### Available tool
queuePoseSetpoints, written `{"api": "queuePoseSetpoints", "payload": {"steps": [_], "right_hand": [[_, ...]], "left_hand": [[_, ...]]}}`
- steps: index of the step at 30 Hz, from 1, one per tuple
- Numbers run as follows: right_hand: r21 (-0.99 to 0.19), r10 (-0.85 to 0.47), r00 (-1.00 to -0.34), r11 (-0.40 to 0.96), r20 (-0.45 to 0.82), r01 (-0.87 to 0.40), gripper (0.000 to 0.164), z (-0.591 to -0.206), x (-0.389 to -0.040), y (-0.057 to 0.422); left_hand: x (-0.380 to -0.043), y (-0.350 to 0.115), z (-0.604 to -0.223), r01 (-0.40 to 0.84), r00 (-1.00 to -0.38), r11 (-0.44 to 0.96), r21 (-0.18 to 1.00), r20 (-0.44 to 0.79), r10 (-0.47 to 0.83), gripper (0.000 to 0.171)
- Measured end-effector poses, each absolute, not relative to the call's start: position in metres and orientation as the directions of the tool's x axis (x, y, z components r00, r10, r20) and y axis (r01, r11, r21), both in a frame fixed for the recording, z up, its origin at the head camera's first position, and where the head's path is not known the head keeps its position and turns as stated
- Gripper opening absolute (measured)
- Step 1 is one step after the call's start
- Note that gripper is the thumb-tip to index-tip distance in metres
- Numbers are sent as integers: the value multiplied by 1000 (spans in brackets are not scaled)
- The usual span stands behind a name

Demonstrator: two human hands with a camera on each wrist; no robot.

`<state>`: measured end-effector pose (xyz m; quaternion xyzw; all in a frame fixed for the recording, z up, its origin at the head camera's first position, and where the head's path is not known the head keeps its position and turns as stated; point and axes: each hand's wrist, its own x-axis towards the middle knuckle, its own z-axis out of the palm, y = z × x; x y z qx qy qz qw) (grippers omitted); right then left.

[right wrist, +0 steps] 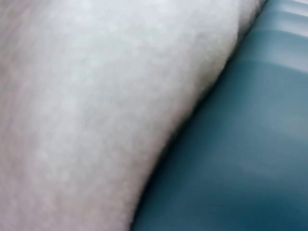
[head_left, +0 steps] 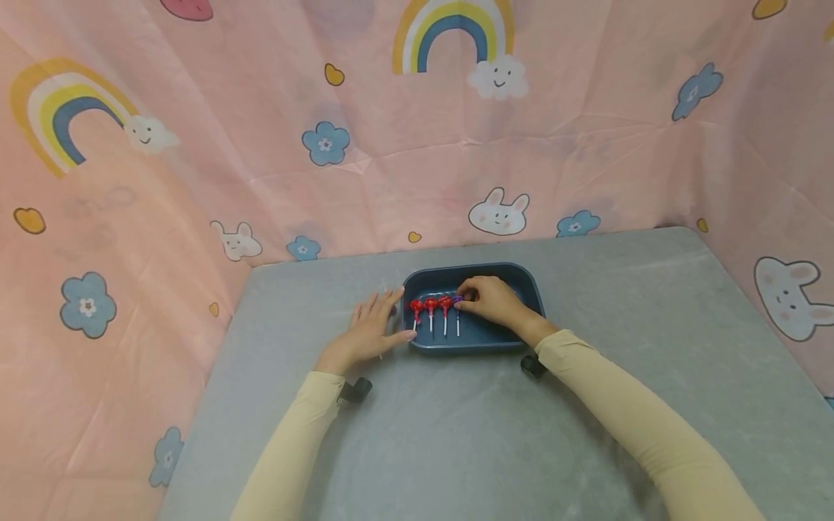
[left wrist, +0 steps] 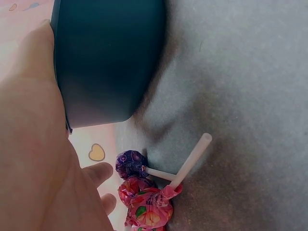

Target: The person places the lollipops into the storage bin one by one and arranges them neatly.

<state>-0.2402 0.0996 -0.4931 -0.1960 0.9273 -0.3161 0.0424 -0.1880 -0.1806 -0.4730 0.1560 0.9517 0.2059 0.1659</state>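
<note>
Three red-wrapped lollipops (head_left: pixel 430 305) lie side by side in the left half of a dark blue tray (head_left: pixel 491 336), sticks toward the person. To their right is a purple-wrapped lollipop (head_left: pixel 458 323), its head pinched between the thumb and fingers of my right hand (head_left: pixel 498 300). My left hand (head_left: pixel 365 334) spreads its straight fingers at the tray's left end, thumb and fingertips right at the rim. Below that palm, the left wrist view shows another purple lollipop (left wrist: pixel 129 163) and pink-red lollipops (left wrist: pixel 150 211) on the table, mostly hidden in the head view.
A grey tabletop (head_left: pixel 443 434) surrounds the tray. Pink printed cloth (head_left: pixel 391 195) hangs behind the table and along both sides. Dark wrist mounts (head_left: pixel 356 391) show under the cuffs. Blurred skin and the tray's inside (right wrist: pixel 231 154) fill the right wrist view.
</note>
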Motion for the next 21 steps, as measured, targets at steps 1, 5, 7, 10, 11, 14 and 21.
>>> {"api": "queuePoseSetpoints", "payload": {"steps": [1, 5, 7, 10, 11, 14, 21], "right_hand": [[-601, -390, -920, 725, 44, -336, 28, -493, -240, 100], [-589, -385, -922, 736, 41, -334, 29, -494, -240, 101], [-581, -385, -922, 742, 39, -334, 29, -493, -240, 101], [-571, -383, -923, 751, 34, -332, 29, -491, -240, 101], [-566, -383, -923, 754, 32, -333, 29, -490, -240, 101], [-550, -384, -923, 764, 32, -336, 30, -488, -239, 102], [-505, -398, -916, 780, 54, -369, 32, -481, -236, 105]], "left_hand": [[-188, -181, -473, 231, -896, 866, 444, -251, 367, 93], [-188, -181, -473, 228, -896, 869, 439, -254, 364, 93], [-188, -180, -473, 224, -898, 871, 438, -255, 359, 94], [-188, -180, -473, 220, -898, 873, 435, -259, 356, 94], [-188, -180, -473, 220, -898, 873, 436, -259, 356, 94], [-188, -180, -473, 219, -899, 872, 438, -256, 355, 94], [-188, -180, -474, 222, -904, 867, 447, -240, 355, 94]]}}
